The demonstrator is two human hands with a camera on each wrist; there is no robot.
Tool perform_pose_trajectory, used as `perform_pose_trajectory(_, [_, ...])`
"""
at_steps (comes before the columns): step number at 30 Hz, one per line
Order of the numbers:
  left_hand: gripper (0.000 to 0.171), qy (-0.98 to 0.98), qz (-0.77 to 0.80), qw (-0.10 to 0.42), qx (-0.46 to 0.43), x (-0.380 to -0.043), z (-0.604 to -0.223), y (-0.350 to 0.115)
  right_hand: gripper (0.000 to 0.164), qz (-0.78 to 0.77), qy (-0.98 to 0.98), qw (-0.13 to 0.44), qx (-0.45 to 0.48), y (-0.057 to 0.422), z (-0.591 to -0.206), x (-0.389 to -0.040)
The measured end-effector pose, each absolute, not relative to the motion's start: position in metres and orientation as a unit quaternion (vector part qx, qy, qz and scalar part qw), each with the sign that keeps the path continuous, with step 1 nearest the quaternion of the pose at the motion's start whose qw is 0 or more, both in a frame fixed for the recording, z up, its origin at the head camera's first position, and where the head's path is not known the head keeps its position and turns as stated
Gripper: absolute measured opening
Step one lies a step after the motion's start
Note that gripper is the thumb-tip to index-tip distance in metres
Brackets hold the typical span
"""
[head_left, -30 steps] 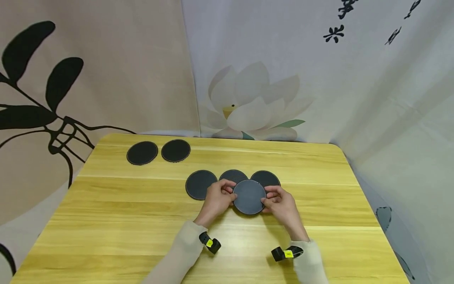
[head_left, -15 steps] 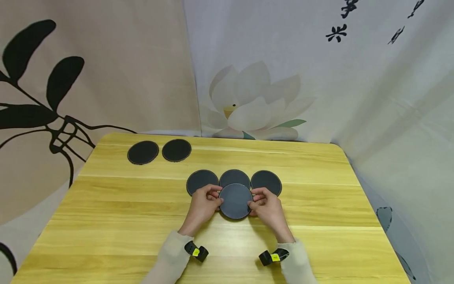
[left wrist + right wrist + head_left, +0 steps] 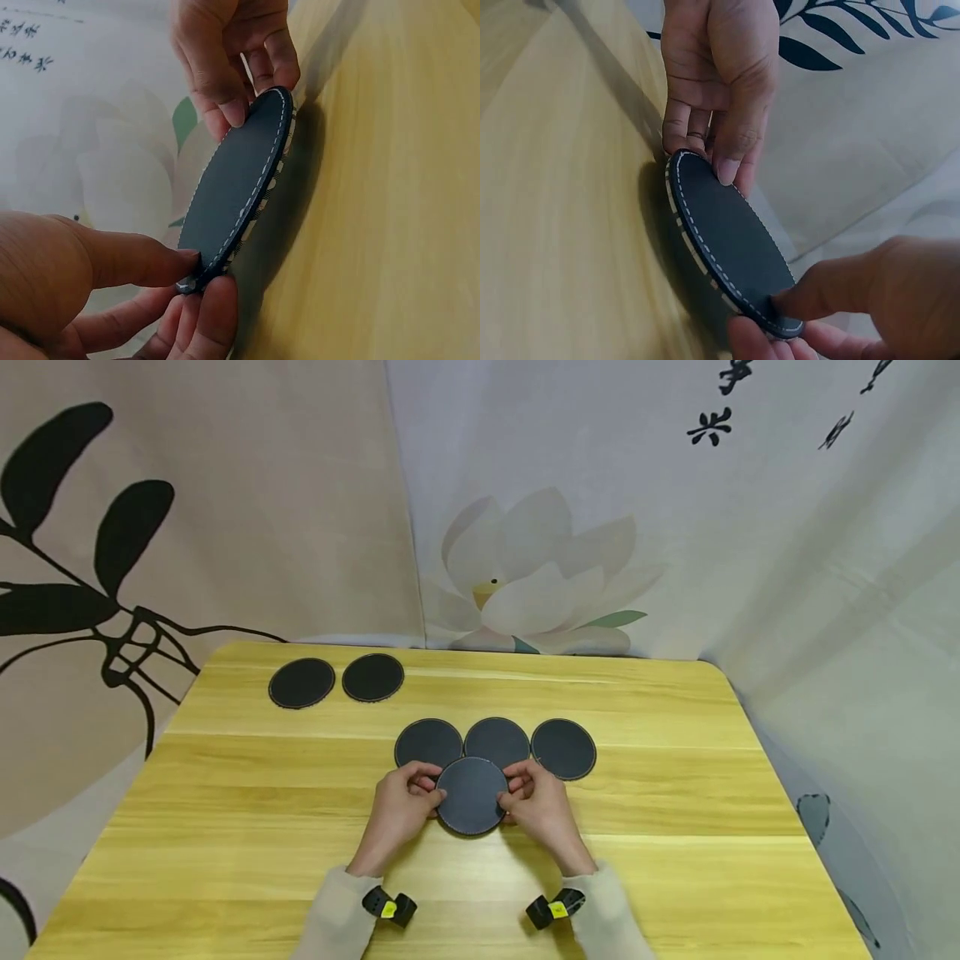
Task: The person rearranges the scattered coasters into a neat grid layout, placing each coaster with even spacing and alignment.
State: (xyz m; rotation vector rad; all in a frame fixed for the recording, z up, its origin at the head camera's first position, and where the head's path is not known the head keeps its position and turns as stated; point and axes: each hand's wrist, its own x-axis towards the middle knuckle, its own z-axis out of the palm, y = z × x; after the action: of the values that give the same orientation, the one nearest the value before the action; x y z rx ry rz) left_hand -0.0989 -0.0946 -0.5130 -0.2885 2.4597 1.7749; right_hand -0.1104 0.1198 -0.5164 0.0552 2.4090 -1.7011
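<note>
Between my two hands a round black coaster (image 3: 472,797) with white edge stitching is held just above the table. My left hand (image 3: 401,806) pinches its left edge, thumb on top and fingers beneath. On the opposite edge my right hand (image 3: 542,806) grips it the same way. Both wrist views show the coaster (image 3: 236,176) raised off the wood, with a patterned underside showing along its rim. Just behind it lie three more black coasters in a row: a left one (image 3: 428,743), a middle one (image 3: 497,742) and a right one (image 3: 564,749). The held coaster partly covers the nearer ones.
Two further black coasters, one (image 3: 302,682) and another (image 3: 373,677), lie near the back left edge of the wooden table (image 3: 225,827). Behind the table hangs a printed cloth (image 3: 555,552) with a lotus and dark leaves.
Both hands have carried the held coaster left and slightly toward the body, from before the middle and right coasters to before the left and middle ones. The other coasters stay put.
</note>
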Motion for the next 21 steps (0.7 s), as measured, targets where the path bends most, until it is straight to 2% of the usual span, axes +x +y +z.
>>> perform_pose_trajectory(11, [0.024, 0.818, 0.561, 0.052, -0.121, -0.088, -0.512, -0.118, 0.029, -0.545, 0.830, 0.113, -0.021, 0.097, -0.519, -0.108])
perform_pose_trajectory(21, [0.022, 0.832, 0.532, 0.065, -0.142, -0.081, -0.510, -0.137, 0.028, -0.494, 0.863, 0.086, -0.061, 0.079, -0.518, -0.103])
